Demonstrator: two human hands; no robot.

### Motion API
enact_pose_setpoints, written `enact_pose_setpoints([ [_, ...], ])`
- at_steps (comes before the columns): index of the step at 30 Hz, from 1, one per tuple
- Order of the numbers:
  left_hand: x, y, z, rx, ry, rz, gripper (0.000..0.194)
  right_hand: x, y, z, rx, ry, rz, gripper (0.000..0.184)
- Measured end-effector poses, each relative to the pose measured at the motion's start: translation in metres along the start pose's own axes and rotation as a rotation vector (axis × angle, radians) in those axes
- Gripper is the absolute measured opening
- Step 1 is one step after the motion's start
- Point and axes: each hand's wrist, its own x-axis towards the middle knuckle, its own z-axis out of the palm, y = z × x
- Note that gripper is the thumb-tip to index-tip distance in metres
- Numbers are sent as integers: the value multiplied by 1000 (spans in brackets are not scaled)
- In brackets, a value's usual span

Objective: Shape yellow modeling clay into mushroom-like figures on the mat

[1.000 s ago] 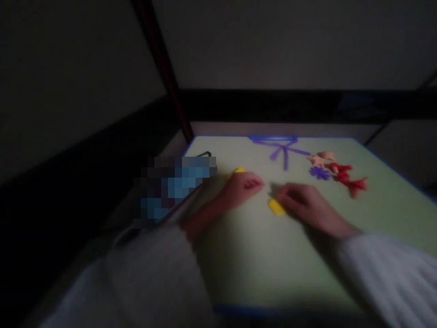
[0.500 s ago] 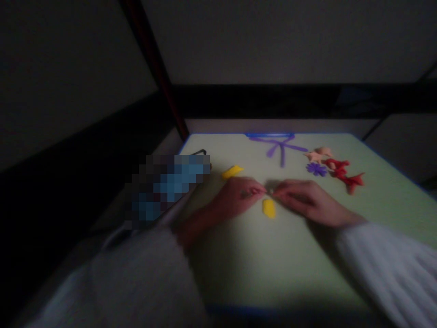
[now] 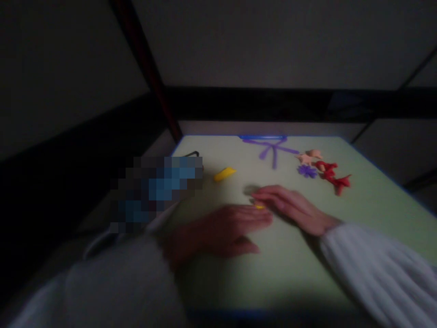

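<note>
From where I stand, the left hand (image 3: 235, 223) is held flat, palm down, with its fingers straight and not clenched around anything. The right hand (image 3: 295, 205) comes in from the other side, fingers long and together; whether its fingertips grip anything, I cannot tell. Between the two sits a small yellow piece (image 3: 259, 207), low over the pale green table (image 3: 280, 269) – mostly covered by the fingers, so its shape is hard to read.

If those two hands are working that piece, I would say flat, light fingers suit it best. It looks like soft clay, and a hard press would likely squash it or leave finger marks; small, even pressure from both sides should be kinder. Parting the fingers slightly would help too, since right now they hide most of it – and the light in here is poor.

A longer yellow piece (image 3: 224, 174) lies apart, beyond the left hand. The purple flower (image 3: 307, 171) and the red shapes (image 3: 341, 183) rest beyond the right hand, so that wrist is best kept low and steady, clear of them.
</note>
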Motion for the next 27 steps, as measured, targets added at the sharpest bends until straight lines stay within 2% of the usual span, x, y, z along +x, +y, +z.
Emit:
enact_pose_setpoints([
  [4, -1, 2, -1, -46, 4, 2, 55, 4, -1, 1, -47, -75, -28, 41],
  [9, -4, 3, 1, -44, -29, -10, 56, 10, 2, 1, -182, -60, 35, 42],
  [12, -5, 4, 1, -25, -27, -10, 59, 10, 4, 1, -80, -37, 35, 42],
  [16, -6, 6, 0, -17, 39, -7, 59, 7, 6, 1, 122, 83, 22, 37],
  [23, -7, 7, -1, -28, 39, -52, 54, 13, 0, 2, -20, 36, 77, 41],
  [25, -6, 7, -1, -33, 41, -54, 53, 14, 2, 3, 22, 53, 89, 40],
  [27, -6, 7, -1, -34, 41, -50, 53, 13, 5, 4, 154, 96, 69, 37],
])
